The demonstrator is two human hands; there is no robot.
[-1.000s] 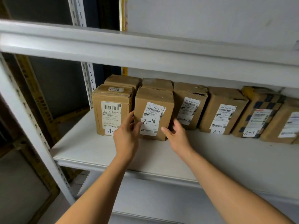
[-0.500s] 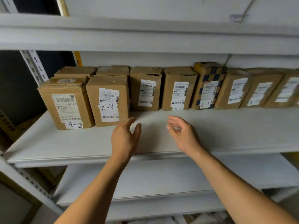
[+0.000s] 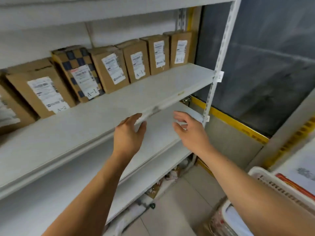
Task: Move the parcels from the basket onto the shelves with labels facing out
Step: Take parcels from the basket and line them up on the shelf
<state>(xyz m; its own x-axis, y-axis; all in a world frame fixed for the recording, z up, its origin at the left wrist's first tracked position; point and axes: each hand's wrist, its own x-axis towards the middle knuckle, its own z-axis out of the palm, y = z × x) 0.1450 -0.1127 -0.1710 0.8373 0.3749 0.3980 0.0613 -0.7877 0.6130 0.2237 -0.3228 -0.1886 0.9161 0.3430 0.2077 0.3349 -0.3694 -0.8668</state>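
Observation:
Several brown cardboard parcels stand in a row at the back of the white shelf (image 3: 153,89), white labels facing out. Among them are a checkered parcel (image 3: 76,65) marked A-1 and a plain parcel (image 3: 39,86) marked A-2. My left hand (image 3: 129,133) hangs in front of the shelf's front edge, fingers relaxed and holding nothing. My right hand (image 3: 189,128) is a little to its right, fingers loosely spread, also holding nothing. A white slotted basket (image 3: 265,181) shows at the lower right with a white parcel (image 3: 300,167) in it.
A lower white shelf (image 3: 158,133) lies under my hands. A white perforated upright (image 3: 219,60) ends the rack on the right, with a grey wall and yellow frame behind. A second white basket (image 3: 228,213) and packets sit on the tiled floor.
My view has swung right, off the left end of the row toward the rack's right end and the basket. Both hands have come away from the A-2 parcel and hold nothing.

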